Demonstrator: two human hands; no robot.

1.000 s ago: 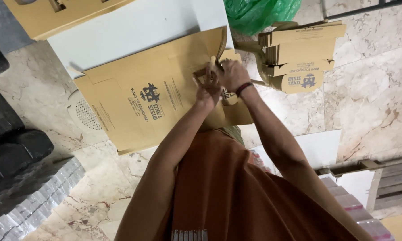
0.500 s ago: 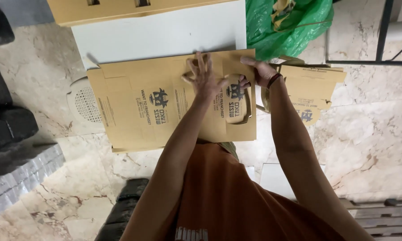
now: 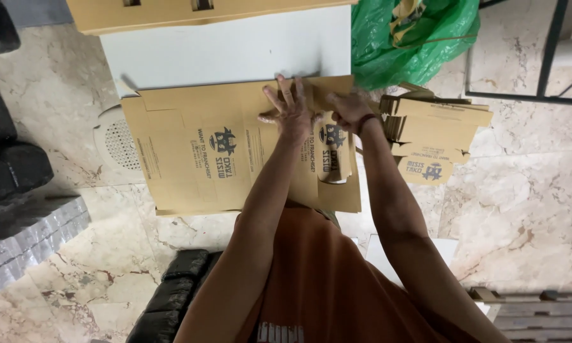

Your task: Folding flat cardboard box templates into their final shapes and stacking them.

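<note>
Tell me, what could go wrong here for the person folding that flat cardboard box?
The flat cardboard box lies partly on the white table and partly over its edge, so it might slip to the marble floor. The left hand presses with fingers spread while the right hand grips a flap close beside it; a finger could get pinched or cut on a cardboard edge. The stack of folded boxes looks untidy and may topple.
</note>
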